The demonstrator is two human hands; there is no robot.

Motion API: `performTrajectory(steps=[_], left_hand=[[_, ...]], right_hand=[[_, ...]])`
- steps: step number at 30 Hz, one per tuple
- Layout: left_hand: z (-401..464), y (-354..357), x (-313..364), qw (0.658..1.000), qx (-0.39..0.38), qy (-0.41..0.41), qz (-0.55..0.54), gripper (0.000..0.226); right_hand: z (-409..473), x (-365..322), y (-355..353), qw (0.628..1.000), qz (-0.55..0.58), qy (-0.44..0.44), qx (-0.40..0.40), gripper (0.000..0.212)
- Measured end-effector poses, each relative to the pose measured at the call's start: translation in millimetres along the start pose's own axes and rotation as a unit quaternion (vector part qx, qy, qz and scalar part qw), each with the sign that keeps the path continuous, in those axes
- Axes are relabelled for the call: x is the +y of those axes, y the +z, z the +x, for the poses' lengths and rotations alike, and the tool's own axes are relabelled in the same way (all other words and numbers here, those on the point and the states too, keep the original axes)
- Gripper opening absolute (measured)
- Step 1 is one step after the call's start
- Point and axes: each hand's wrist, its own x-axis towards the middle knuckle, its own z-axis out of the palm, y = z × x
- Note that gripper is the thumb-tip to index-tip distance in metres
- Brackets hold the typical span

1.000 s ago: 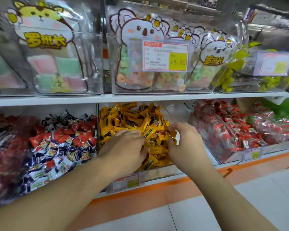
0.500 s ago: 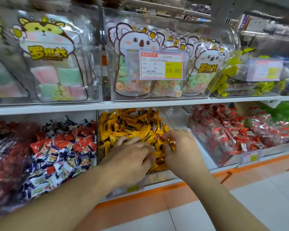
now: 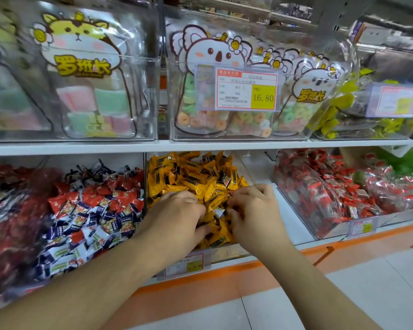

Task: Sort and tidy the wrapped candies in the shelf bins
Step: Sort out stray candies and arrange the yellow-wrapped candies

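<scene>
Digging into the yellow wrapped candies [image 3: 196,179] at the frame's centre, we judge them light, crinkly and slippery, best pinched by the twisted ends, while our left hand [image 3: 177,219] and right hand [image 3: 254,214] curl into the pile, though whether either holds a piece we cannot tell.

A white shelf board [image 3: 200,145] runs left to right across the shop fixture, with an orange strip [image 3: 224,279] along its base. Pale floor tiles [image 3: 343,294] lie near, lit evenly and brightly.
</scene>
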Motion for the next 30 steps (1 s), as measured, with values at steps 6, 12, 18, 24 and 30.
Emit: performTrajectory(steps=[6, 12, 18, 24, 30], left_hand=[[-9.8, 1.5, -0.4, 0.999, 0.025, -0.023, -0.030, 0.025], [-11.3, 1.8, -2.9, 0.998, 0.035, 0.025, -0.039, 0.035], [-12.4, 2.6, -3.3, 0.998, 0.031, 0.030, -0.040, 0.044], [-15.8, -2.0, -2.1, 0.994, 0.033, 0.018, -0.099, 0.053], [-26.7, -19.5, -3.4, 0.979, 0.100, -0.010, -0.178, 0.055]], right_hand=[[1.7, -2.0, 5.9, 1.000, -0.027, 0.012, 0.001, 0.009], [7.2, -12.2, 11.7, 0.996, -0.075, 0.045, -0.008, 0.009], [7.0, -15.3, 16.2, 0.996, -0.065, 0.054, 0.005, 0.017], [7.5, -11.6, -3.3, 0.996, 0.036, 0.081, 0.000, 0.022], [7.7, -38.9, -49.4, 0.982, 0.164, 0.084, -0.047, 0.021]])
